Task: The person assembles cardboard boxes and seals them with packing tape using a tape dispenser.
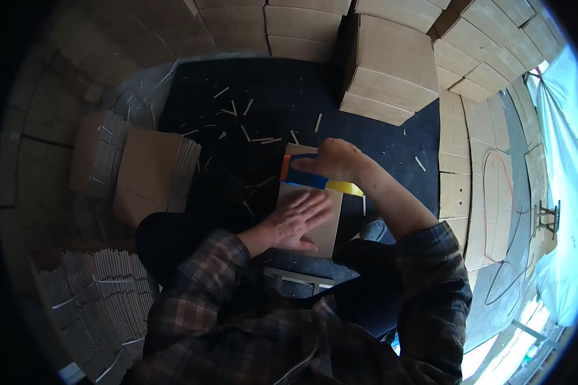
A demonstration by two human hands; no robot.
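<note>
A narrow cardboard piece (324,234), perhaps a flat box, lies in front of me between my legs. My left hand (300,221) is over its middle, fingers stretched out and slightly smeared by motion. Just beyond it, my right hand (332,160) is closed on a blue tool (318,179) with an orange end (285,168) and a yellow part (345,187). The tool lies across the far part of the cardboard. Its exact kind is partly hidden by my fingers.
Cardboard strips (246,133) are scattered over the dark floor mat (289,83). A large closed carton (395,64) stands at the far right. Bundled flat cartons (151,167) stand at the left, with another stack (99,308) nearer. A red cable (487,192) runs along the right.
</note>
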